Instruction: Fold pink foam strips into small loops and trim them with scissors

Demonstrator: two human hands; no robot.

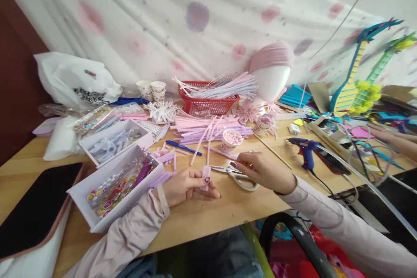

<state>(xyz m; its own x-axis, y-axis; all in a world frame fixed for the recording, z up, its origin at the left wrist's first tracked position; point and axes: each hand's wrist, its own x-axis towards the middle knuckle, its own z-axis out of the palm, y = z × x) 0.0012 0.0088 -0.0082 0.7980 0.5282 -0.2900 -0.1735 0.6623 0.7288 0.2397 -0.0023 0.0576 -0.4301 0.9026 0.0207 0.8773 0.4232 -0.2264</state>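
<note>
My left hand [192, 185] pinches a small bunch of short lilac pipe cleaner pieces [206, 171] between thumb and fingers, palm turned up. A longer pink pipe cleaner [209, 153] stands upright out of that bunch. My right hand [252, 168] is closed at the handles of a pair of scissors [243, 182] with pale grips. The blades point left toward the held bunch, their tips close to it. One handle loop is hidden behind my right fingers. Just beyond the scissors sits a paper cup [231, 139] of small pink pieces.
Pink and lilac pipe cleaners [195, 126] lie behind, before a red basket [208, 103]. White boxes [130, 191] of beads and a phone [35, 204] are left. A glue gun [304, 150], wooden stick [273, 151] and cables lie right. A foam head [272, 78] stands behind; another person's hand [387, 134] shows far right.
</note>
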